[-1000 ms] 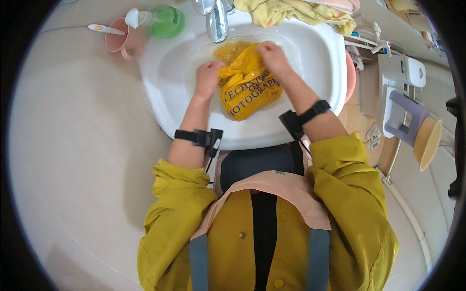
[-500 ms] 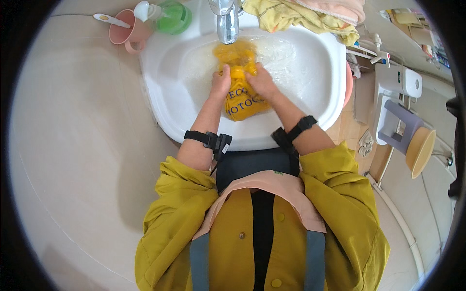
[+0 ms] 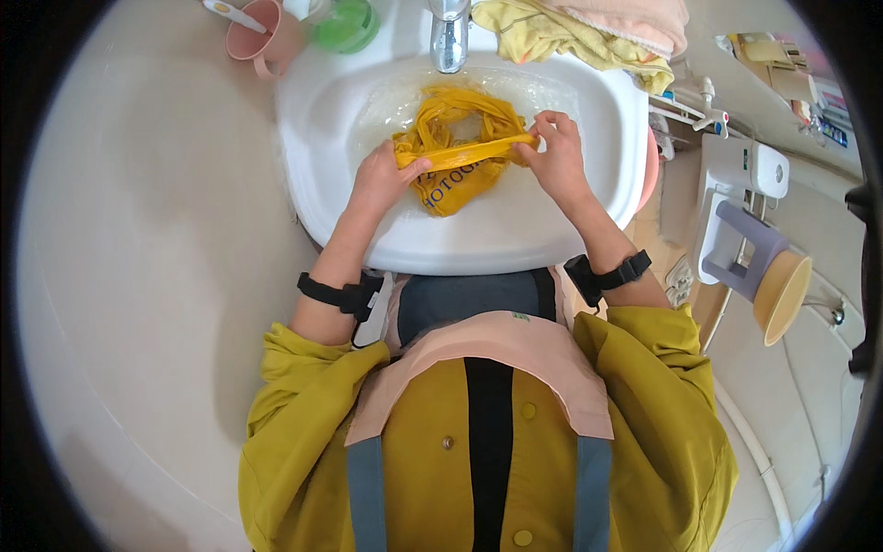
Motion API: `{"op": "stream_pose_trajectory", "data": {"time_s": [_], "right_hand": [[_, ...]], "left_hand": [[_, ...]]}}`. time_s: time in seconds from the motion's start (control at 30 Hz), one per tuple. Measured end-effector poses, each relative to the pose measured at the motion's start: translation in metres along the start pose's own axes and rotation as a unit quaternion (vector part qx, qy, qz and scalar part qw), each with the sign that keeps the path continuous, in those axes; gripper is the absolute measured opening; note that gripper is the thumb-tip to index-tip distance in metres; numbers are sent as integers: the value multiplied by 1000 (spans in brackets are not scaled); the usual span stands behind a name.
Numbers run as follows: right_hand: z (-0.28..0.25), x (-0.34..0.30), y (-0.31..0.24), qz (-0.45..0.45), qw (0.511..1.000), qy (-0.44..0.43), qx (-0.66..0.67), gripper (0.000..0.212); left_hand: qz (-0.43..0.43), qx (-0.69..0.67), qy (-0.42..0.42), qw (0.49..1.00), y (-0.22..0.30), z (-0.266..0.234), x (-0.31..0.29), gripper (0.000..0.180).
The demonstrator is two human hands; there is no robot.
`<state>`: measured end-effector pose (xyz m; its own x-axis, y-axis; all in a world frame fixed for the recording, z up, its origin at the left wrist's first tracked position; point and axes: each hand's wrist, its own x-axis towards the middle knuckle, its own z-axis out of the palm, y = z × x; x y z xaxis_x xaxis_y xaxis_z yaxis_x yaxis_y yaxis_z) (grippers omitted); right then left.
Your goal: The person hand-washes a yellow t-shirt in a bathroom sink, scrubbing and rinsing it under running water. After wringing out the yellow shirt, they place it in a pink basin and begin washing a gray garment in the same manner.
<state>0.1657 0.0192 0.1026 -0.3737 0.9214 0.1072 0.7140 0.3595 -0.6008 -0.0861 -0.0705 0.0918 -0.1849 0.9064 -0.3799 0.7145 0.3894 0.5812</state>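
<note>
A wet yellow bag (image 3: 457, 189) with dark blue lettering hangs in the white washbasin (image 3: 322, 184), its upper edge stretched nearly level between my hands. At the left end of that edge, my left hand (image 3: 378, 178) pinches the fabric. My right hand (image 3: 558, 158) grips the other end between thumb and fingers. Beyond the taut edge the bag gapes in a loose ring of folds, lying in the wet basin below the chrome faucet (image 3: 449, 39). Whether water is running from the spout is hard to make out.
At the basin's back left stand a pink mug (image 3: 261, 37) with a white-handled brush and a green soap bottle (image 3: 347, 25). Yellow cloth (image 3: 552, 37) and a peach towel (image 3: 630, 20) lie at the back right. A purple stool (image 3: 756, 235) and yellow basin (image 3: 782, 299) are at right.
My hands have spread apart, drawing the bunched bag's edge out wide and opening it into a ring. Both forearms have swung outward, and the whole view has shifted slightly.
</note>
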Motion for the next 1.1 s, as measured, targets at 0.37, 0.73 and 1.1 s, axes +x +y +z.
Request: {"op": "stream_pose_trajectory", "data": {"time_s": [0.37, 0.73, 1.1], "right_hand": [[-24, -24, 9, 76, 946, -300, -96, 42], [-39, 5, 13, 61, 970, -198, -126, 25], [-152, 36, -96, 46, 976, 43, 208, 24]], "left_hand": [[-49, 199, -136, 969, -7, -43, -32, 39], [98, 100, 198, 970, -30, -25, -19, 32], [214, -335, 226, 889, 94, -124, -56, 17]]}}
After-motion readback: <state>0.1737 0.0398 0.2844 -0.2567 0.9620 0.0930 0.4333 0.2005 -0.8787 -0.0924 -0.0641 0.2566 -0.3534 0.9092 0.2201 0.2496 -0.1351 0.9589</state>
